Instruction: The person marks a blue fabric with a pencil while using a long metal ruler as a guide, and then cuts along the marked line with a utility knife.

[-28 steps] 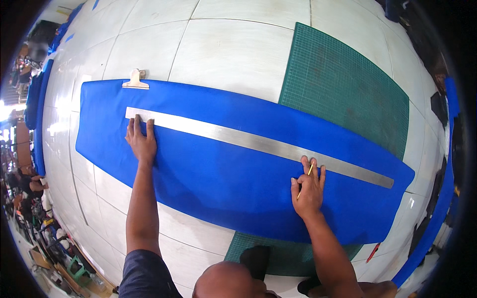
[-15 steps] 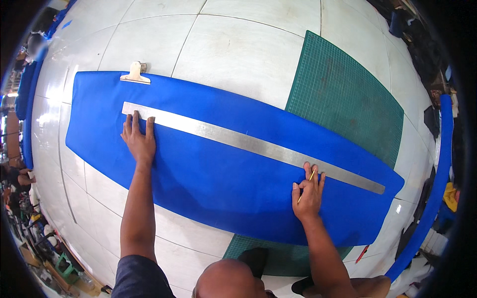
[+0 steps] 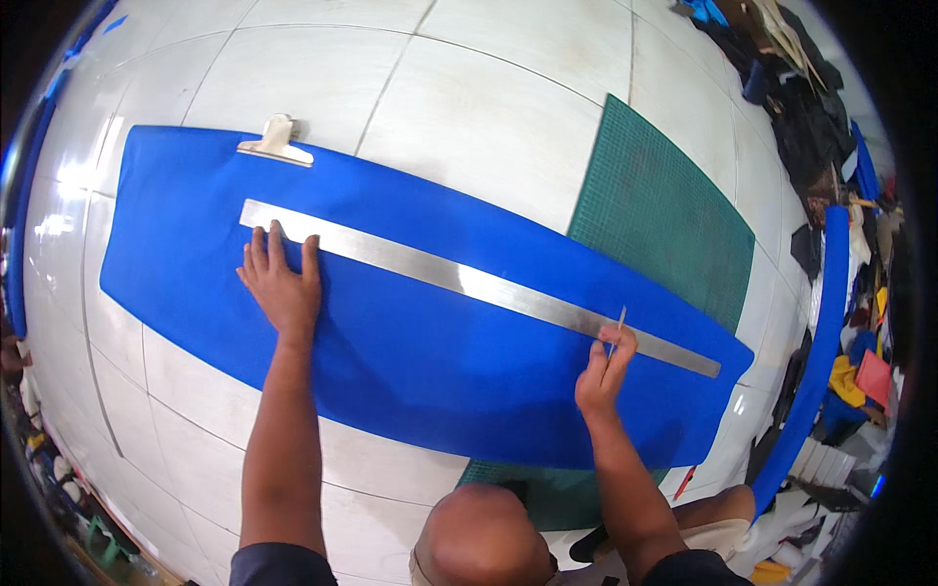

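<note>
Left hand [image 3: 284,289] on metal ruler [image 3: 476,283]; pencil [image 3: 622,315] in right hand [image 3: 602,379]

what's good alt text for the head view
On blue cloth, a person's left hand touches a metal ruler near one end while the right hand holds a slim tool near the other. A clip sits on the cloth's far edge, left of a green mat.
</note>
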The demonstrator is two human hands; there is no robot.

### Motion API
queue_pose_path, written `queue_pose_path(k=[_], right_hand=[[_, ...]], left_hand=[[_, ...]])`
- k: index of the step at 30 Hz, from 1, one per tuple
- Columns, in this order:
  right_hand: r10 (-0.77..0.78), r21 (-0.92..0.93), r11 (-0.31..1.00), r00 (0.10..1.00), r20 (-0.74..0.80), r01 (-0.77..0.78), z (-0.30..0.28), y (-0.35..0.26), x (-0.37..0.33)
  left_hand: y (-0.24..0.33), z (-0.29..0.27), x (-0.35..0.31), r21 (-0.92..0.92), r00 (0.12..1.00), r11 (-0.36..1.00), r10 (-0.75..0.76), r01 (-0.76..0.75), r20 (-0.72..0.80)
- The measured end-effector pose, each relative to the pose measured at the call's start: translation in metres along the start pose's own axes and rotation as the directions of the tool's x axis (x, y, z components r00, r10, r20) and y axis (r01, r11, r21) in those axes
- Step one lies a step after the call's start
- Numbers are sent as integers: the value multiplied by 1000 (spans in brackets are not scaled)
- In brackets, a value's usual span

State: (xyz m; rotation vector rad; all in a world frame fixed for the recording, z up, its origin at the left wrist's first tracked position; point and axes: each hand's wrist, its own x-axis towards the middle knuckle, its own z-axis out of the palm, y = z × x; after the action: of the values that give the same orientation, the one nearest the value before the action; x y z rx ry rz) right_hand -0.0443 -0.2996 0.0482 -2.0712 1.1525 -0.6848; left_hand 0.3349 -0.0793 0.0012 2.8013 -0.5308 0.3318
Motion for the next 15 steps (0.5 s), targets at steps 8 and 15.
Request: queue_pose_path(k=[8, 15], right_hand=[[-236, 472, 881, 873, 427, 7, 215, -177, 113], [-438, 358, 898, 587, 681, 255, 338, -286, 124]], left_hand=[[0, -7, -1, -94, 998, 994, -59, 57, -17], [1, -7, -2, -186, 995, 978, -98, 95, -4]])
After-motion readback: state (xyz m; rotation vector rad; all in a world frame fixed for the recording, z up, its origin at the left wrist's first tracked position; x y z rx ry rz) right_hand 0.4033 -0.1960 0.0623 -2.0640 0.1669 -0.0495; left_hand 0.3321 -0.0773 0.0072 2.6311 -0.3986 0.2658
